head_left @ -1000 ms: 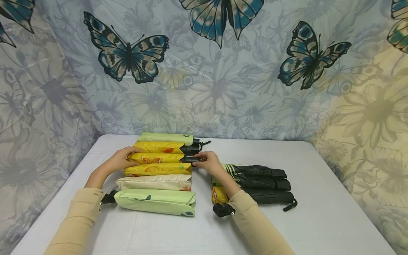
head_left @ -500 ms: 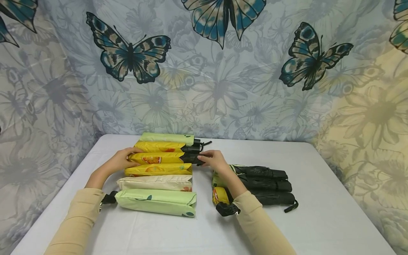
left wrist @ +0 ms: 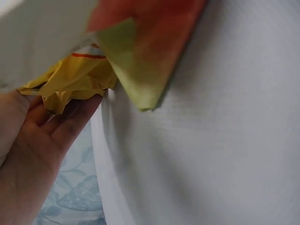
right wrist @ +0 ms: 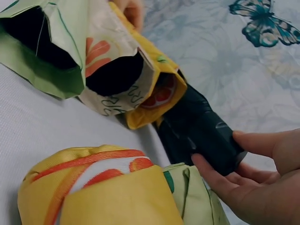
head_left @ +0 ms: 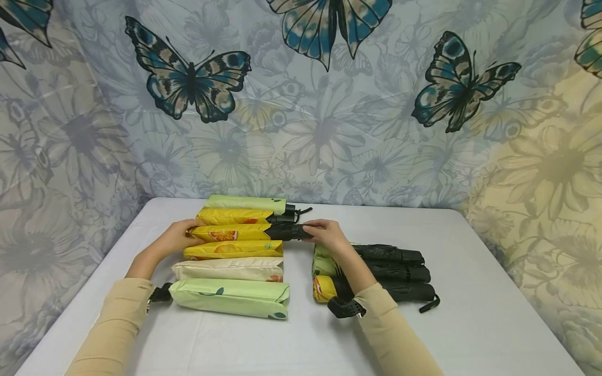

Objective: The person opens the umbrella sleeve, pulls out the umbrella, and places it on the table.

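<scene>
My left hand (head_left: 175, 236) grips the closed end of a yellow sleeve with orange-slice print (head_left: 240, 232), third from the back in the left row. From that sleeve's other end sticks a black folded umbrella (head_left: 284, 231), its tip pinched between the thumb and fingers of my right hand (head_left: 327, 236). In the right wrist view the right hand (right wrist: 262, 173) holds the end of the black umbrella (right wrist: 206, 131). The left wrist view shows the left hand (left wrist: 51, 136) with fingers under crumpled yellow fabric (left wrist: 79, 77).
Behind lie a yellow sleeve (head_left: 230, 215) and a green one (head_left: 244, 203), both with black ends. In front are a yellow (head_left: 235, 249), a cream (head_left: 230, 269) and a green sleeve (head_left: 226, 297). Several black umbrellas (head_left: 404, 272) lie at right on the white table (head_left: 470, 324).
My right hand has moved to the right with the black umbrella's end, and more black shows outside the yellow sleeve. The left hand has stayed at the sleeve's closed end.
</scene>
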The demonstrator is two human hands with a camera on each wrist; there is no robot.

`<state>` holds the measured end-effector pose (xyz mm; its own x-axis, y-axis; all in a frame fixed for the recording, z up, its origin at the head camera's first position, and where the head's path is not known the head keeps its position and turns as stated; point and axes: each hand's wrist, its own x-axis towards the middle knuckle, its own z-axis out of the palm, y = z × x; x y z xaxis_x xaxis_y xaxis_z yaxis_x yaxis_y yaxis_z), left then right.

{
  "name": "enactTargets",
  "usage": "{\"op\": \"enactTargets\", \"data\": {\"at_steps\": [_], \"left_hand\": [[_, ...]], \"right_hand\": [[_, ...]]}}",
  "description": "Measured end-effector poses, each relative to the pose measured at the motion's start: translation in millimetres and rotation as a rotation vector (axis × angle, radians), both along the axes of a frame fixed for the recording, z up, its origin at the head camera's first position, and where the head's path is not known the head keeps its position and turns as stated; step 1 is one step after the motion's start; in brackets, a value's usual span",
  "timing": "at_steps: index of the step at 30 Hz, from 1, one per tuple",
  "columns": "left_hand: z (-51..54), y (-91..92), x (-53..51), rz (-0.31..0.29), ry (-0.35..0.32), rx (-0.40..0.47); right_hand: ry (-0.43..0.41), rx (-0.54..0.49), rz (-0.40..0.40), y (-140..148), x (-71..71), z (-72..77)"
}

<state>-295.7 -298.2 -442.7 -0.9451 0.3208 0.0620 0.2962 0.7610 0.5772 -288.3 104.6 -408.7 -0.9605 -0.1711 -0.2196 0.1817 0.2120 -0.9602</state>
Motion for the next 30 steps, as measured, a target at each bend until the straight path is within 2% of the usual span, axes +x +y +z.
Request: {"op": "enactTargets", "data": {"at_steps": [6, 30], "left_hand": [[0.1, 0.3, 0.4, 0.013, 0.007, -0.002], [-2.6, -0.7, 0.2, 0.017, -0.006, 0.012]], "right_hand": [[-0.019, -0.034, -0.050, 10.8, 1.4, 1.0], [0.015, -0.054, -0.074, 44.4, 4.9, 5.6]]}}
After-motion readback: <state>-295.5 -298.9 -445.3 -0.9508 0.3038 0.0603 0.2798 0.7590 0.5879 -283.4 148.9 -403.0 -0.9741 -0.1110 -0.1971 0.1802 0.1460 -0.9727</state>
